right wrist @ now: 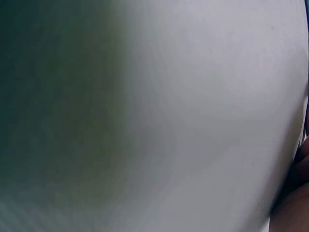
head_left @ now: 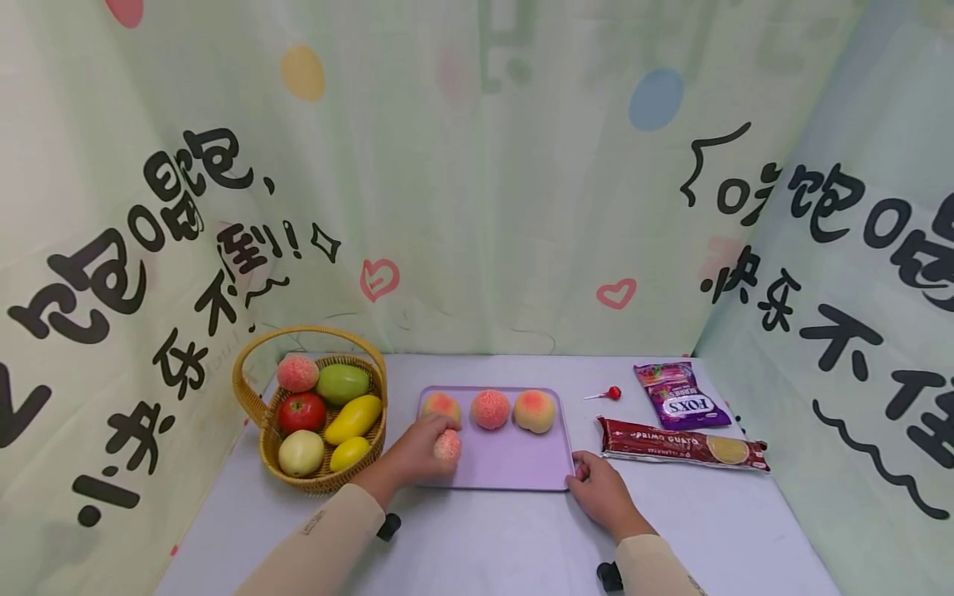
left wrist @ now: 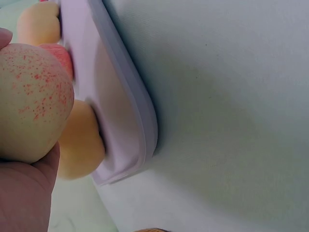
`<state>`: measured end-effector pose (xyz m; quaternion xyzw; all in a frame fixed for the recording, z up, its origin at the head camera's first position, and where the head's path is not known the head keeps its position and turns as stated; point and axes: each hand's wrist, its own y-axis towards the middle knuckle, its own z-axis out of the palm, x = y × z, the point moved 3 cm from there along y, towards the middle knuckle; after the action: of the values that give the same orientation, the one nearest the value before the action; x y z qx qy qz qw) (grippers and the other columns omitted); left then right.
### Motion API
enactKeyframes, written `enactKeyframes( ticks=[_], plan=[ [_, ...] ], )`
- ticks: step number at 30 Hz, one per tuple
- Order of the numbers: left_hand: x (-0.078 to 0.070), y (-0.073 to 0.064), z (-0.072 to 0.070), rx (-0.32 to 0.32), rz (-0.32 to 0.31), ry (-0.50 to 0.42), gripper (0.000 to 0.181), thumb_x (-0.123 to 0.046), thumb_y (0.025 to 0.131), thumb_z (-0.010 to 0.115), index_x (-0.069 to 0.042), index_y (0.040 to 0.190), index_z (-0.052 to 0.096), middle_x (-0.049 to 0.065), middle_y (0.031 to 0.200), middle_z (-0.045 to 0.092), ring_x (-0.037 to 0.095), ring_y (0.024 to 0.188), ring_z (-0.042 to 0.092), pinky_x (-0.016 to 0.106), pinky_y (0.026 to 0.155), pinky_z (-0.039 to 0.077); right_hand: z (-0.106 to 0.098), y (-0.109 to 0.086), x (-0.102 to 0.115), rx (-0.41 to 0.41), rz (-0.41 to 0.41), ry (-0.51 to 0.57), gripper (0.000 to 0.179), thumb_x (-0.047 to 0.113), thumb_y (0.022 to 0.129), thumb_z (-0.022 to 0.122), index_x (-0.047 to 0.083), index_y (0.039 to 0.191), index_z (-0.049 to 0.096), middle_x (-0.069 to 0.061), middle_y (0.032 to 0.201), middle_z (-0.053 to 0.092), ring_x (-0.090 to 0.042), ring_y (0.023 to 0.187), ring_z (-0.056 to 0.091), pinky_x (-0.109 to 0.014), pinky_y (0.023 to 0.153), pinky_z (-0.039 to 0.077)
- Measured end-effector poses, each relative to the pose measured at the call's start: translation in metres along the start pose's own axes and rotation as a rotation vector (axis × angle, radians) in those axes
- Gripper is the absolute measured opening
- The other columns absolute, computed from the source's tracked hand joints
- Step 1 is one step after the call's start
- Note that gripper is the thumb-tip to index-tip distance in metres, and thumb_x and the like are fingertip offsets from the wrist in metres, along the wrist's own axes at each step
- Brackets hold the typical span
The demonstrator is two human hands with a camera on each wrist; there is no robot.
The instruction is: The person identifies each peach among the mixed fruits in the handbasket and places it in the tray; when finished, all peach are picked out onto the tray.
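Note:
My left hand (head_left: 408, 451) grips a pale peach with red speckles (left wrist: 34, 104) over the left part of a lilac tray (head_left: 514, 468). Whether that peach touches the tray I cannot tell. Along the tray's back side sit an orange-yellow peach (head_left: 440, 403), a redder speckled peach (head_left: 490, 410) and another orange-yellow peach (head_left: 534, 412). At the tray's front right corner, my right hand (head_left: 602, 490) holds the rim with curled fingers. The right wrist view catches only a bit of that hand (right wrist: 295, 205) at its edge.
Left of the tray stands a wicker basket (head_left: 246, 385) with a tall handle, holding several fruits, among them a red apple (head_left: 301, 411) and a green mango (head_left: 343, 384). To the right lie a lollipop (head_left: 614, 393), a purple candy bag (head_left: 681, 396) and a long red biscuit pack (head_left: 681, 444).

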<state>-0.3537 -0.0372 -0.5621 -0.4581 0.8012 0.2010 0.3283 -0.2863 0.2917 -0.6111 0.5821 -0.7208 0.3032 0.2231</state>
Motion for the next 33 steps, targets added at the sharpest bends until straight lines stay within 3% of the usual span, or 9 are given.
enactKeyframes(
  ticks=[18,33],
  plan=[
    [0.003,0.002,0.012,0.012,0.060,0.032,0.052,-0.015,0.077,0.077,-0.004,0.126,0.065,0.003,0.125,0.062,0.020,0.116,0.056,0.042,0.106,0.048,0.002,0.003,-0.004,-0.006,-0.010,0.001,0.048,0.015,0.093,0.071,-0.003,0.136,0.059,-0.003,0.086,0.056,-0.017,0.079,0.050,-0.034,0.074,0.044],
    [0.005,0.000,0.019,0.052,0.030,0.036,0.051,-0.017,0.079,0.080,-0.007,0.126,0.064,0.001,0.125,0.060,0.021,0.117,0.055,0.046,0.109,0.046,0.003,0.004,-0.004,-0.012,-0.015,0.003,0.048,0.015,0.093,0.071,-0.004,0.135,0.060,-0.003,0.086,0.055,-0.017,0.080,0.050,-0.034,0.073,0.044]
  ],
)
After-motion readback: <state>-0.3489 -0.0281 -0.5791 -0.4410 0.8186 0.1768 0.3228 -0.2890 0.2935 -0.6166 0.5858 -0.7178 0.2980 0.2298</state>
